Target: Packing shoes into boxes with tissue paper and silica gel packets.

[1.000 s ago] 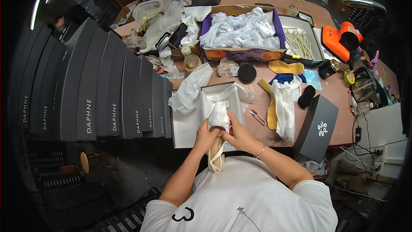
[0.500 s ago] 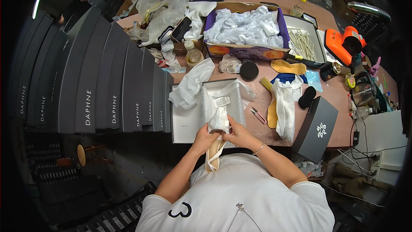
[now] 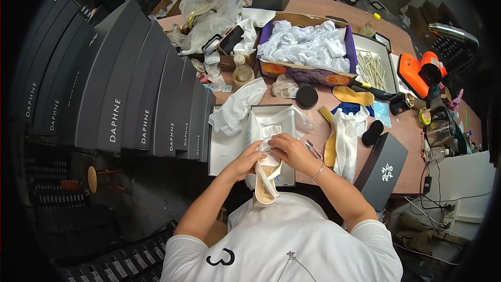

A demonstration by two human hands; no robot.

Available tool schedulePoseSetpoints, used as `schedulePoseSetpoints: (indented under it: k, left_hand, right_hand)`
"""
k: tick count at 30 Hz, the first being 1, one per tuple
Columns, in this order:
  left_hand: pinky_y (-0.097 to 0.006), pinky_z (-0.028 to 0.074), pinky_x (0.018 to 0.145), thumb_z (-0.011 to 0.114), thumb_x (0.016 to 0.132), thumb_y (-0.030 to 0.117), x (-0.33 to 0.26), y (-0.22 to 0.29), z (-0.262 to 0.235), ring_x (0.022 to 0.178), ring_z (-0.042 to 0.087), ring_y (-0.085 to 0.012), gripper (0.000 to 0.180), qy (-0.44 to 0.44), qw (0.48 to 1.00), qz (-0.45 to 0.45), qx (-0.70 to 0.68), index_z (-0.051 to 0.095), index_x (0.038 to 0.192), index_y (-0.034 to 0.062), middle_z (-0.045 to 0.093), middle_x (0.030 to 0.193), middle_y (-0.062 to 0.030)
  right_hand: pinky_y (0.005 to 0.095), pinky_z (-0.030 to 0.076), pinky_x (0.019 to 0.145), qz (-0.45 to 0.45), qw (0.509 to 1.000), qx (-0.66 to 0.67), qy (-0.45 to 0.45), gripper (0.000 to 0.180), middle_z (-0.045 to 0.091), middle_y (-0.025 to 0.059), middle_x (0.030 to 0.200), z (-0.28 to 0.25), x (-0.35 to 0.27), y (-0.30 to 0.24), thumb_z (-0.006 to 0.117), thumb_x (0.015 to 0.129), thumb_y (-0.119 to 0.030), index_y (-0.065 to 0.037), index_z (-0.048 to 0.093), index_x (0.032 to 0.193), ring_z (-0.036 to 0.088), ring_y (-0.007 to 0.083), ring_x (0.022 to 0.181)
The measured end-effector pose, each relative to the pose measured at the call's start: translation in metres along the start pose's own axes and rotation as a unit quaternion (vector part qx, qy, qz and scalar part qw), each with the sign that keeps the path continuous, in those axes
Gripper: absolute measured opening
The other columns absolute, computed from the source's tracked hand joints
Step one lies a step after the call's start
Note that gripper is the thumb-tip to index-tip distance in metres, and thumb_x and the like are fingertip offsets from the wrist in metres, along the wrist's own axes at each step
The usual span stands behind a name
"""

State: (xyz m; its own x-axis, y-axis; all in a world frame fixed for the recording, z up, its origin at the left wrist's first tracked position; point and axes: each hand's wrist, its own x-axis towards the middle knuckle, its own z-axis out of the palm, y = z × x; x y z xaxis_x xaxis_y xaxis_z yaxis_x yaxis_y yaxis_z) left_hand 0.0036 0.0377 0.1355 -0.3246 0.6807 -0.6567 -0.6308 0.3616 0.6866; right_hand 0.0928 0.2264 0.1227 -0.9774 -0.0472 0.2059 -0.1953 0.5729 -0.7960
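Note:
A white strappy sandal [image 3: 266,192] with a pale insole is held in front of my chest, its heel end toward me. My left hand [image 3: 243,164] is closed around its left side. My right hand [image 3: 293,152] bends over the front of the sandal, its fingers closed on crumpled white paper [image 3: 265,147] there; the fingertips are partly hidden. Beneath both hands lies an open shoebox [image 3: 253,120] lined with tissue, with a small printed slip inside. The white inside of its lid [image 3: 221,152] shows to the left.
Dark shoeboxes [image 3: 115,94] stand in a row on the left. A purple carton [image 3: 308,73] of crumpled paper is farther back. To the right are small scissors [image 3: 313,150], a white cloth [image 3: 344,146], a black sponge [image 3: 372,133], a dark box [image 3: 382,169] and an orange tool [image 3: 409,73].
My right hand has shifted from the sandal's side up over its front, onto the paper. The sandal has turned slightly, and the view has shifted a little.

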Motion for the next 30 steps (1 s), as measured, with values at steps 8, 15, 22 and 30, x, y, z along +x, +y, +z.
schedulePoseSetpoints:
  k: [8,15,22,30]
  left_hand:
    - [-0.041,0.052,0.089,0.036,0.097,0.043,0.028,-0.066,0.025,0.100,0.062,-0.0263,0.049,-0.045,0.914,0.023,-0.403,0.051,0.123,0.0041,0.062,0.111,-0.0140]
    - [-0.042,0.050,0.091,0.040,0.095,0.046,0.023,-0.064,0.028,0.102,0.061,-0.0272,0.052,-0.032,0.913,-0.012,-0.406,0.049,0.123,0.0037,0.061,0.113,-0.0133]
    - [-0.043,0.050,0.090,0.041,0.094,0.048,0.014,-0.057,0.034,0.103,0.060,-0.0280,0.053,-0.003,0.912,-0.031,-0.409,0.050,0.122,0.0036,0.060,0.113,-0.0137]
    - [-0.046,0.047,0.095,0.039,0.095,0.048,0.014,-0.052,0.029,0.109,0.058,-0.0289,0.056,0.030,0.930,-0.014,-0.366,0.046,0.128,0.0038,0.057,0.120,-0.0147]
  right_hand:
    - [0.0392,0.046,0.088,0.016,0.994,-0.014,0.109,0.033,0.060,0.0137,0.098,0.005,-0.019,-0.022,0.069,0.076,-0.008,-0.004,0.061,0.108,0.058,0.0298,0.098]
    - [0.0339,0.043,0.080,-0.083,0.987,-0.129,-0.049,0.026,0.063,0.0010,0.097,0.000,-0.035,-0.003,0.065,0.076,-0.014,-0.009,0.063,0.101,0.056,0.0216,0.093]
    - [0.0342,0.044,0.081,-0.135,0.961,-0.226,-0.080,0.040,0.064,0.0014,0.104,0.002,-0.042,-0.011,0.062,0.075,-0.014,-0.009,0.060,0.115,0.057,0.0204,0.096]
    - [0.0397,0.047,0.069,0.029,0.989,-0.131,-0.061,0.045,0.066,0.0089,0.100,0.011,-0.038,-0.037,0.061,0.081,-0.014,-0.011,0.053,0.125,0.061,0.0282,0.080]
